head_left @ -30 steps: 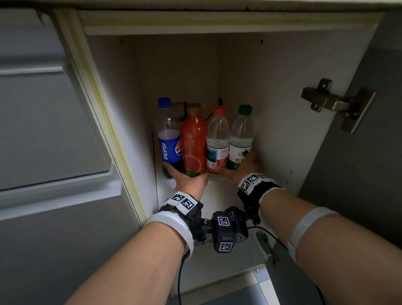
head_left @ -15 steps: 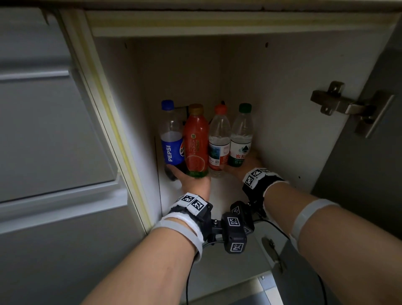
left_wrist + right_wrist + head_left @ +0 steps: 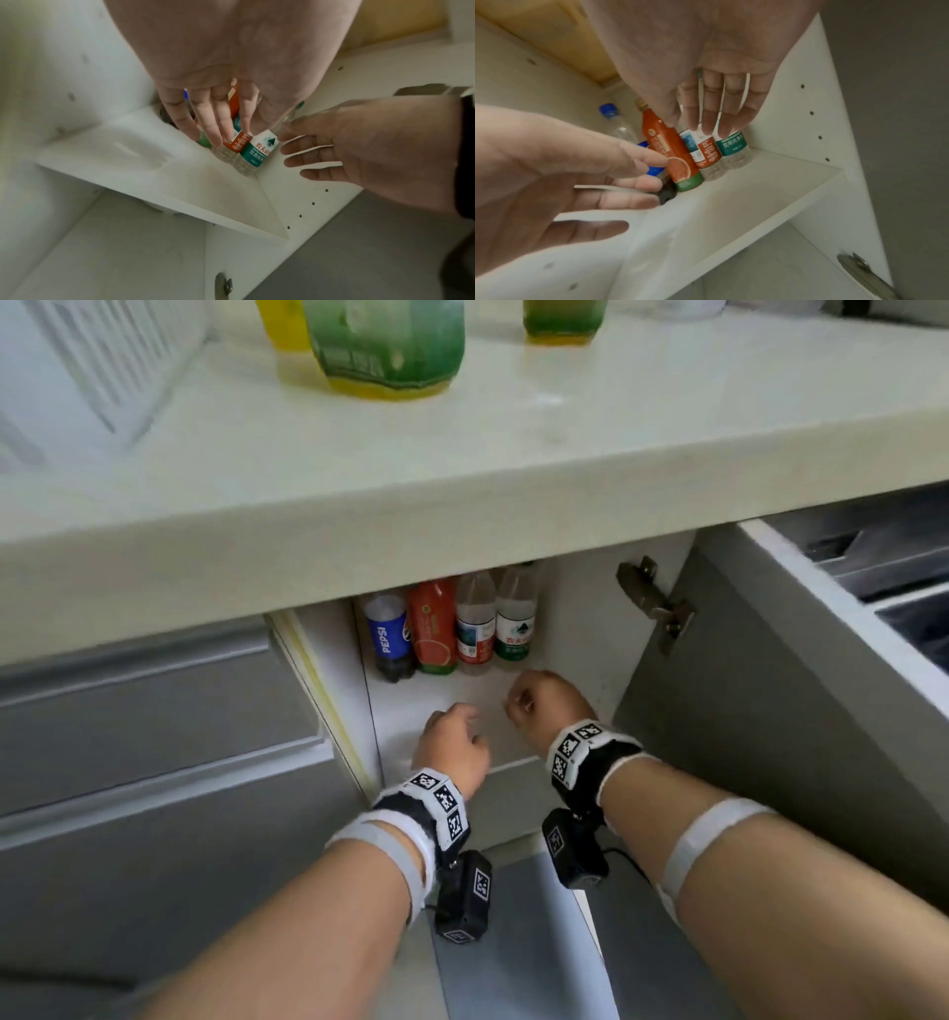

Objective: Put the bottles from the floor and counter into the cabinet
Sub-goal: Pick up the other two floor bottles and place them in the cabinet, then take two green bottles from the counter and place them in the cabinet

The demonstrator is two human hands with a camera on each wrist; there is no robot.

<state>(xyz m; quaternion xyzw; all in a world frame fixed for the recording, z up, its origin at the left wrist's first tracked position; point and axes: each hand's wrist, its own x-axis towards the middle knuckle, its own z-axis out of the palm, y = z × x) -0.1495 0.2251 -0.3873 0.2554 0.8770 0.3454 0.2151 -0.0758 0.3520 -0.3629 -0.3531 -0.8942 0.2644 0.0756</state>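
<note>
At the back of the open cabinet's shelf (image 3: 441, 706) several bottles stand upright in a row: a Pepsi bottle (image 3: 387, 636), a red juice bottle (image 3: 434, 629), a red-labelled water bottle (image 3: 475, 629) and a green-labelled water bottle (image 3: 515, 621). My left hand (image 3: 454, 744) hovers over the shelf's front part, empty, its fingers (image 3: 205, 119) relaxed. My right hand (image 3: 539, 701) is beside it, closer to the bottles, also empty, with straight fingers (image 3: 718, 105). Neither hand touches a bottle. On the counter (image 3: 462, 469) above stand a green-and-yellow bottle (image 3: 382, 346) and two more, cut off by the frame.
The grey cabinet door (image 3: 719, 711) hangs open at the right on a metal hinge (image 3: 655, 603). Beyond the door a drawer (image 3: 847, 608) is pulled out. Closed grey drawer fronts (image 3: 154, 711) lie to the left. A white rack (image 3: 102, 367) sits on the counter's left.
Both hands have let go of the bottles' bases and drawn back toward the shelf's front. The head view has risen, so the counter and its bottles now show.
</note>
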